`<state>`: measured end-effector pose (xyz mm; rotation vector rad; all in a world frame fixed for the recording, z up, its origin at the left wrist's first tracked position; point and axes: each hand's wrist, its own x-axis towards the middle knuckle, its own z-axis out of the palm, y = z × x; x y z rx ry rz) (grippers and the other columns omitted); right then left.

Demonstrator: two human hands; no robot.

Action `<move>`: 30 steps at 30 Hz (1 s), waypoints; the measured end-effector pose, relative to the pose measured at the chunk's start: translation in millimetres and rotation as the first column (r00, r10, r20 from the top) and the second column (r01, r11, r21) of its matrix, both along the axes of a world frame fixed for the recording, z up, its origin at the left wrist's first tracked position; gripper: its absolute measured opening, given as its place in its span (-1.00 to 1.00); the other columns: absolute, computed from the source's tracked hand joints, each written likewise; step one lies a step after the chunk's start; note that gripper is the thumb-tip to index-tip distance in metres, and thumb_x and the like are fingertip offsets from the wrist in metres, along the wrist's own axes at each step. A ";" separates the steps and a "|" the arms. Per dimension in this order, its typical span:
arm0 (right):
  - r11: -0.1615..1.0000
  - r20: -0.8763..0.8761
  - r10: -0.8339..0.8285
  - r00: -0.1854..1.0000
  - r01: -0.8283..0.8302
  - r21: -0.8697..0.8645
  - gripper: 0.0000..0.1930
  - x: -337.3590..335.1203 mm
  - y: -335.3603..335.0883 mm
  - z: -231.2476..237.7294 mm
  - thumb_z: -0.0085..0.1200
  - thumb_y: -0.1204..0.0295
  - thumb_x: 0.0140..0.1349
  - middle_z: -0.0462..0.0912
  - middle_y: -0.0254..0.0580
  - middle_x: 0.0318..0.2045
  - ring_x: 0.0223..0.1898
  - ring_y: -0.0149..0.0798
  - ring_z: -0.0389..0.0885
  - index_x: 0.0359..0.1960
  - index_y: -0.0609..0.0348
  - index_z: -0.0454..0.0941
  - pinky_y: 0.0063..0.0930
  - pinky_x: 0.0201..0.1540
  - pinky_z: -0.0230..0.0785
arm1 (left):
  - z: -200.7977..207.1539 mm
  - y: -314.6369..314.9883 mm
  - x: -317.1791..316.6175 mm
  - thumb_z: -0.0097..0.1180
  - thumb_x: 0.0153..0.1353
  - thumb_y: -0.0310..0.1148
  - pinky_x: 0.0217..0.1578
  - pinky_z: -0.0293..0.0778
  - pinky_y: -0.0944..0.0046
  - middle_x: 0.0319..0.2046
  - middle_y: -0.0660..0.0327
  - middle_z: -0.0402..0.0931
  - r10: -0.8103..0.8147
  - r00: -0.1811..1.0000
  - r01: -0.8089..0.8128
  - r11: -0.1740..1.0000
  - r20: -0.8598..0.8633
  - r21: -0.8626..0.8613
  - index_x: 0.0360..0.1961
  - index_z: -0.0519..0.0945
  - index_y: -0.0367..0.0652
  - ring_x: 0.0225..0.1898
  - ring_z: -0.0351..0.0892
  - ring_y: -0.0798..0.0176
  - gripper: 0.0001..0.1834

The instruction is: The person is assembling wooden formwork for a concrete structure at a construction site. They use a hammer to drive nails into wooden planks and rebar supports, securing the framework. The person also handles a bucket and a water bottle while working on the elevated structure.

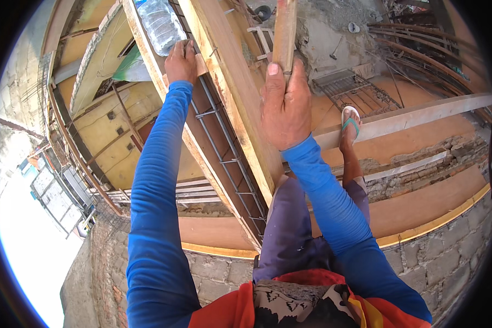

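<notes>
R hand (pixel 287 106): clamped on a wooden stick (pixel 285 35), thumb laid along its near face, fingers wrapped round the side.
Wooden stick: ran up & away from R hand, past top edge of view; far end not shown.
Stick feel: prob. stiff, fairly light, dry & rough, so low slip risk, maybe splinters; best held round the shaft, where R hand had it.
L hand (pixel 181 66): fingers bent over a small wood block (pixel 201 65); couldn't tell how tightly.
Wood block: under & just R of L hand; looked hard, light, easiest pinched by its edges.
Bottle (pixel 161 27): clear plastic, just beyond L hand; contact unclear. Looked soft-walled, slick.
Timber (pixel 232 82): thick, b/w both hands.
Rebar cage (pixel 229 160): nearer the wearer than L hand, alongside timber.
Sandalled foot (pixel 350 121): R of R hand, on a beam (pixel 421 116).
</notes>
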<state>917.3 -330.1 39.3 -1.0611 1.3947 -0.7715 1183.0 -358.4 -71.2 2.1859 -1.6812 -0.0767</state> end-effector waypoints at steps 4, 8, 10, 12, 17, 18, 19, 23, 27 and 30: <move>0.971 0.168 -0.206 0.964 0.223 -0.086 -0.60 8.4 -8.1 22.8 -0.09 0.25 0.46 0.61 0.32 -0.25 -0.17 0.37 0.60 0.08 0.41 0.33 0.03 -0.14 0.40 | 2.6 -2.2 -0.8 0.11 0.32 -0.31 -0.16 0.50 -0.02 -0.27 -0.09 0.62 0.003 1.000 -0.003 1.000 -0.018 0.015 -0.23 0.61 -0.24 -0.21 0.61 -0.19 -0.80; 0.984 -0.113 0.171 0.979 -0.164 0.072 -0.60 23.3 29.9 -15.8 -0.10 0.26 0.46 0.60 0.34 -0.22 -0.17 0.39 0.59 0.09 0.40 0.33 0.04 -0.14 0.40 | 1.7 -4.6 -3.3 0.11 0.32 -0.31 -0.17 0.50 -0.03 -0.27 -0.09 0.62 0.010 1.000 -0.010 1.000 -0.020 0.012 -0.23 0.61 -0.24 -0.23 0.60 -0.20 -0.80; 0.954 -0.143 0.283 0.948 -0.263 0.144 -0.60 18.1 29.2 -21.7 -0.10 0.26 0.46 0.60 0.35 -0.22 -0.17 0.38 0.59 0.11 0.40 0.31 0.02 -0.14 0.40 | 3.2 -8.0 -1.3 0.12 0.32 -0.30 -0.18 0.51 -0.03 -0.27 -0.08 0.62 0.014 1.000 -0.014 1.000 -0.024 -0.003 -0.23 0.62 -0.24 -0.23 0.61 -0.21 -0.80; 0.974 -0.067 0.211 0.975 -0.204 0.102 -0.58 3.8 14.3 -5.6 -0.11 0.26 0.46 0.59 0.34 -0.24 -0.19 0.34 0.61 0.13 0.40 0.29 -0.02 -0.15 0.41 | 0.4 -1.2 -0.7 0.12 0.32 -0.30 -0.18 0.51 -0.03 -0.27 -0.08 0.62 0.018 0.999 -0.019 1.000 -0.034 -0.015 -0.23 0.62 -0.23 -0.24 0.61 -0.20 -0.80; 0.919 0.204 -0.311 0.928 0.348 -0.184 -0.54 11.6 -13.2 18.5 -0.18 0.10 0.51 0.41 -0.32 -0.57 -0.70 -0.51 0.36 0.08 0.33 0.32 -0.54 -0.66 0.28 | 0.7 -5.9 -2.4 0.12 0.31 -0.29 -0.17 0.51 -0.02 -0.26 -0.08 0.63 0.023 0.999 -0.023 1.000 -0.034 -0.016 -0.23 0.62 -0.23 -0.23 0.62 -0.20 -0.80; 0.970 0.104 -0.210 0.972 0.221 -0.106 -0.55 16.6 4.0 3.8 -0.16 0.15 0.50 0.47 -0.11 -0.50 -0.55 -0.26 0.45 0.12 0.36 0.30 -0.40 -0.49 0.33 | 0.5 -5.3 -1.9 0.12 0.31 -0.30 -0.17 0.51 -0.02 -0.26 -0.08 0.63 0.020 1.000 -0.020 1.000 -0.024 -0.011 -0.23 0.62 -0.23 -0.22 0.62 -0.20 -0.80; 0.997 0.000 -0.077 0.997 0.077 -0.026 -0.54 22.3 21.5 -12.4 -0.15 0.19 0.49 0.52 0.09 -0.43 -0.40 -0.02 0.54 0.15 0.40 0.28 -0.26 -0.32 0.37 | -2.2 -2.1 -1.2 0.13 0.31 -0.30 -0.17 0.51 -0.02 -0.26 -0.08 0.63 0.011 0.999 -0.011 1.000 -0.030 -0.014 -0.23 0.62 -0.23 -0.23 0.62 -0.20 -0.80; 0.973 -0.174 0.204 0.963 -0.219 -0.074 -0.55 21.9 37.9 -41.6 -0.15 0.15 0.49 0.50 -0.05 -0.49 -0.51 -0.20 0.50 0.13 0.34 0.33 -0.33 -0.44 0.37 | -4.8 -8.2 5.4 0.13 0.31 -0.30 -0.18 0.51 -0.03 -0.28 -0.08 0.63 0.010 1.000 -0.011 0.999 -0.030 -0.037 -0.23 0.62 -0.22 -0.24 0.61 -0.20 -0.80; 0.984 0.175 -0.163 0.971 0.173 -0.045 -0.51 0.1 -13.4 27.0 -0.14 0.12 0.50 0.55 -0.05 -0.48 -0.51 -0.24 0.55 0.20 0.33 0.30 -0.29 -0.42 0.46 | -4.7 2.5 6.0 0.13 0.31 -0.29 -0.21 0.50 -0.03 -0.30 -0.08 0.62 0.004 0.998 -0.006 0.999 -0.058 -0.037 -0.26 0.61 -0.22 -0.26 0.61 -0.20 -0.80; 0.932 0.263 -0.322 0.910 0.354 -0.084 -0.53 14.1 -9.7 32.3 -0.14 0.13 0.50 0.52 -0.12 -0.51 -0.55 -0.31 0.51 0.16 0.33 0.32 -0.34 -0.48 0.42 | -5.7 -1.7 4.8 0.13 0.31 -0.28 -0.20 0.50 -0.02 -0.31 -0.08 0.62 0.012 0.999 -0.014 0.999 -0.048 -0.047 -0.26 0.60 -0.22 -0.26 0.61 -0.20 -0.80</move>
